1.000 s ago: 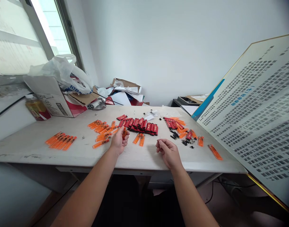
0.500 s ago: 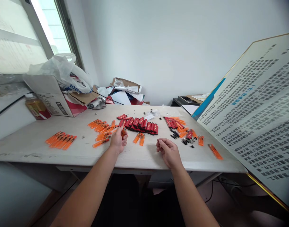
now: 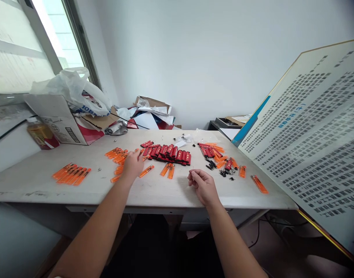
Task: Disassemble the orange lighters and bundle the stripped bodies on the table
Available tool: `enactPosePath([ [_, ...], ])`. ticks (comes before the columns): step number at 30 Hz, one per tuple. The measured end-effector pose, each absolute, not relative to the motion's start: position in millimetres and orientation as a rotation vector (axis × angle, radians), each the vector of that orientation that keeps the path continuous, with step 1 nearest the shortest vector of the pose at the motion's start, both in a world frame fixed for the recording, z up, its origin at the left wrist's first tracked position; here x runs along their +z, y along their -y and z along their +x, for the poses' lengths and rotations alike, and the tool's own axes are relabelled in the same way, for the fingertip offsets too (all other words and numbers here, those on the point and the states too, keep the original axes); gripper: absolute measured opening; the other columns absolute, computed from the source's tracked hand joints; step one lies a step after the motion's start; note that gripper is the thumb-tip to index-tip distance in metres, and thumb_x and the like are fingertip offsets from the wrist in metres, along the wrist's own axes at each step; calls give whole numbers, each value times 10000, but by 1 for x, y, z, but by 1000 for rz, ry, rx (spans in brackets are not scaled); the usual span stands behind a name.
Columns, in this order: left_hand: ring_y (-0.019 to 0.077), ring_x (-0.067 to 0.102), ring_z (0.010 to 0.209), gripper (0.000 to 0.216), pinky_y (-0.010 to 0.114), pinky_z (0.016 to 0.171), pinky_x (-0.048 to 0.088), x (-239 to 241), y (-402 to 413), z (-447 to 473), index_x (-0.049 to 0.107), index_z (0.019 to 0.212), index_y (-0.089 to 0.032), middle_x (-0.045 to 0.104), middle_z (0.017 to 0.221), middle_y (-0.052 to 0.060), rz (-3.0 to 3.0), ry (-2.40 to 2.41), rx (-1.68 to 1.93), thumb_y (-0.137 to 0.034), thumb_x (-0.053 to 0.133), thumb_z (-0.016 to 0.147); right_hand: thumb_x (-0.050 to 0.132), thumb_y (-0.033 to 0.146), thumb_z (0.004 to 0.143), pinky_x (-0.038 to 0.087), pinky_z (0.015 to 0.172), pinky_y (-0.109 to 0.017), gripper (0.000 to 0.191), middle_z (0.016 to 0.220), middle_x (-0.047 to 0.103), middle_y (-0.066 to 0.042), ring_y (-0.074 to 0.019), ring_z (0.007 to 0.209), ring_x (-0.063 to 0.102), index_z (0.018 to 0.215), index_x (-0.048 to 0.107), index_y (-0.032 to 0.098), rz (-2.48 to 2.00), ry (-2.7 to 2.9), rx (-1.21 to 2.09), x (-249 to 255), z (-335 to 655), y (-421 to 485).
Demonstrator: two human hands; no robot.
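My left hand (image 3: 134, 164) reaches over the middle group of orange lighters (image 3: 116, 154). Its fingertips are at a lighter beside the red pile; the back of the hand hides most of its fingers. One orange lighter (image 3: 147, 171) lies loose just right of that hand. Near the front of the table, my right hand (image 3: 204, 185) has its fingers curled and thumb pressed in; anything inside is hidden. Between the hands lie two orange lighters (image 3: 168, 170) side by side. Behind them is a heap of red lighter-shaped pieces with black ends (image 3: 168, 152).
A fanned group of orange lighters (image 3: 71, 174) lies at left. Right of my right hand are mixed orange and red lighters, black parts (image 3: 211, 165) and small metal parts (image 3: 224, 173). A cardboard box (image 3: 58, 117), a bottle (image 3: 43, 134) and a large printed board (image 3: 304, 135) flank the table (image 3: 87, 193).
My left hand has let go of an orange lighter, which now lies on the table, and has moved left and farther away over the lighters. My right hand keeps its pose.
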State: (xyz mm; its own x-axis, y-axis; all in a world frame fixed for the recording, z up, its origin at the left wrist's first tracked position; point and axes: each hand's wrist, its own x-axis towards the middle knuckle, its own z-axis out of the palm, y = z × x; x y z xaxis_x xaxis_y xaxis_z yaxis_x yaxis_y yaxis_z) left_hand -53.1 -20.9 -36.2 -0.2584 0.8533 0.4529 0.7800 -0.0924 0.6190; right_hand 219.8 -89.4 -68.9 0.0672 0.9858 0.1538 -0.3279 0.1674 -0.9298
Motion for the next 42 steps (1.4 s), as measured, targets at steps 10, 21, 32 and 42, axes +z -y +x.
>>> enactPosePath([
  [10,318,509,1158,231,440,994,402,-33,13,-84,707,920,-165,612,1130,168,2068,-2319,1026,-207,513,802,738,438,703,405,543,-235,303,679,628,0,-82,524,531,798,665,160,-823,1001,1203,-71,219,88],
  [21,284,630,868,268,354,704,444,-30,39,22,659,827,-170,682,917,147,2312,-1965,436,-392,510,839,740,426,692,403,533,-236,291,670,622,2,-83,517,527,793,667,163,-833,995,1207,-69,219,88],
  [32,251,646,839,134,347,711,469,-29,32,16,576,852,-189,682,890,122,2007,-1842,757,-288,488,834,742,434,692,409,541,-239,296,674,620,1,-84,524,529,793,667,166,-847,1007,1210,-69,219,89],
  [42,71,376,456,332,207,443,336,-50,52,16,477,771,-192,413,560,-71,1195,-965,1422,-470,657,752,738,435,706,408,547,-240,297,687,626,-9,-89,538,527,805,665,165,-879,1027,1183,-68,220,92],
])
